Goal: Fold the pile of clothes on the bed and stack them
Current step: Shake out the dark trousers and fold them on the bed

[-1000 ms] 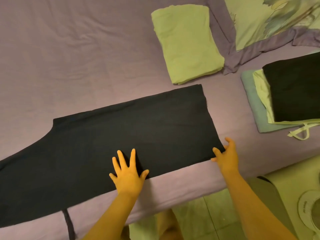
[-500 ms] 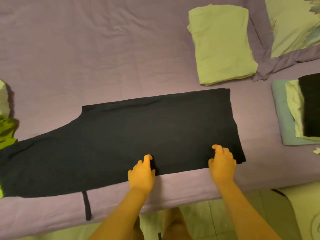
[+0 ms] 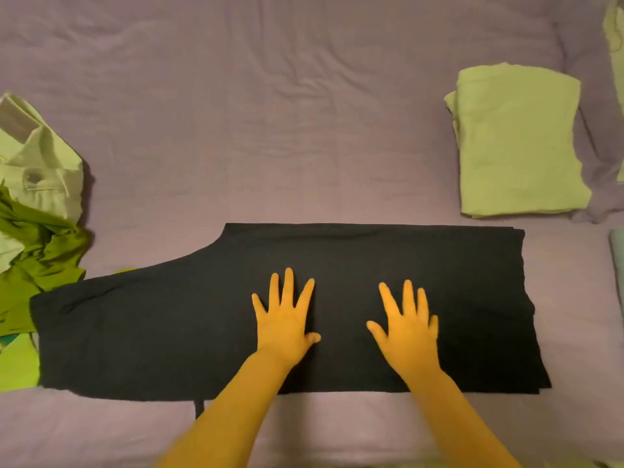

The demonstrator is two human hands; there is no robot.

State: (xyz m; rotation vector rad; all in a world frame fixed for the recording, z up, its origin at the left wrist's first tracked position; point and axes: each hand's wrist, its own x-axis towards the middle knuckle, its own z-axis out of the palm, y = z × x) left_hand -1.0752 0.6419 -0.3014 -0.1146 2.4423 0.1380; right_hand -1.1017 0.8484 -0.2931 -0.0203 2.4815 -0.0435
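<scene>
A dark, long garment (image 3: 169, 329) lies flat across the near part of the purple bed (image 3: 270, 113), folded lengthwise. Both my hands lie flat on its middle with fingers spread: my left hand (image 3: 285, 319) left of centre, my right hand (image 3: 405, 327) a hand's width to the right. A heap of unfolded clothes (image 3: 37, 231), pale and green, sits at the left edge and touches the dark garment's left end. A folded pale-green piece (image 3: 516, 143) lies at the back right.
A thin dark strap (image 3: 200, 408) hangs from the garment's near edge. The edge of a folded bluish piece (image 3: 618, 265) shows at the far right. Wrinkled purple sheet stretches behind the garment.
Both hands went from curled at the garment's near edge to flat and spread on its middle. The view shifted left, bringing the unfolded heap into sight and the right stack out.
</scene>
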